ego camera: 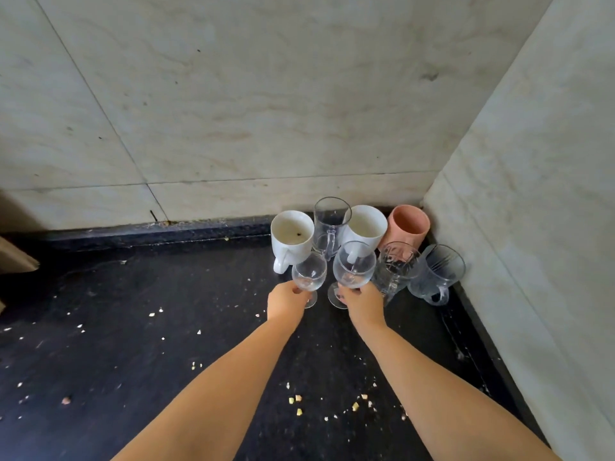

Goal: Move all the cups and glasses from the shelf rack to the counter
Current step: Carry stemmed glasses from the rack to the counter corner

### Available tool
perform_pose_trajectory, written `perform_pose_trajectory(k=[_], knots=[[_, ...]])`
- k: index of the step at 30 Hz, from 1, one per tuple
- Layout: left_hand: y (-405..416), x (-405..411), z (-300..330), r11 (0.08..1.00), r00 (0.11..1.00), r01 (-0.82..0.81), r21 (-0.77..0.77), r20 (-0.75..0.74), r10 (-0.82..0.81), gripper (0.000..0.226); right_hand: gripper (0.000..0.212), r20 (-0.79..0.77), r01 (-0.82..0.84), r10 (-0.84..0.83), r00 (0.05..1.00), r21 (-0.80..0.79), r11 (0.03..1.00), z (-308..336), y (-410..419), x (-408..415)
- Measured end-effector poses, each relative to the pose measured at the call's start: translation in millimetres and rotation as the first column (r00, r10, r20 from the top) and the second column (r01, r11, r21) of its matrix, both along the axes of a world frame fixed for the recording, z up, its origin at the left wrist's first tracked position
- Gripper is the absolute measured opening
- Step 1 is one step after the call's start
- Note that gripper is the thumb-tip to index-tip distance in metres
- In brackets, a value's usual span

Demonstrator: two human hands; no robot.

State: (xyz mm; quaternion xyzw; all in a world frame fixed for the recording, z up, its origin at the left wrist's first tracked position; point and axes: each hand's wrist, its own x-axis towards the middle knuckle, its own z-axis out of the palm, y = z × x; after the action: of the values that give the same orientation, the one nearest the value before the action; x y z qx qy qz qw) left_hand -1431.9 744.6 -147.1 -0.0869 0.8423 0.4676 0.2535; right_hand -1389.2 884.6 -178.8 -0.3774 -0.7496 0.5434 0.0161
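My left hand point(287, 302) and right hand point(361, 302) each pinch a wine glass point(308, 272) point(354, 266) — setting them on the black counter point(166, 344) beside the mugs point(292, 232); next, I'd release gently.

black counter point(166, 327), clustered cups and glasses point(366, 227), crumbs point(296, 399)

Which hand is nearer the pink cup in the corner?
Right. The right hand grips a wine glass just in front and left of the pink cup. The left hand holds a smaller wine glass farther left.
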Motion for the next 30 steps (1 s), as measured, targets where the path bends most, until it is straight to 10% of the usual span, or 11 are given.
perform_pose_trajectory(k=[16, 23, 30], knots=[[13, -5, -19, 0.996, 0.996, -0.085, -0.001, 0.001, 0.085, 0.015, 0.021, 0.004, -0.061, 0.062, 0.998, -0.084, 0.995, -15, 8, -13], [-12, 15, -3, 0.991, 0.993, -0.096, -0.098, -0.079, 0.088, 0.042, 0.065, 0.156, -0.02, 0.04, 0.987, -0.132, 0.991, 1, -13, 14], [-74, 64, 24, 0.877, 0.954, 0.087, -0.472, -0.214, -0.21, 0.038, 0.036, 0.212, -0.516, 0.5, 0.84, 0.022, 0.856, 43, -68, 37]])
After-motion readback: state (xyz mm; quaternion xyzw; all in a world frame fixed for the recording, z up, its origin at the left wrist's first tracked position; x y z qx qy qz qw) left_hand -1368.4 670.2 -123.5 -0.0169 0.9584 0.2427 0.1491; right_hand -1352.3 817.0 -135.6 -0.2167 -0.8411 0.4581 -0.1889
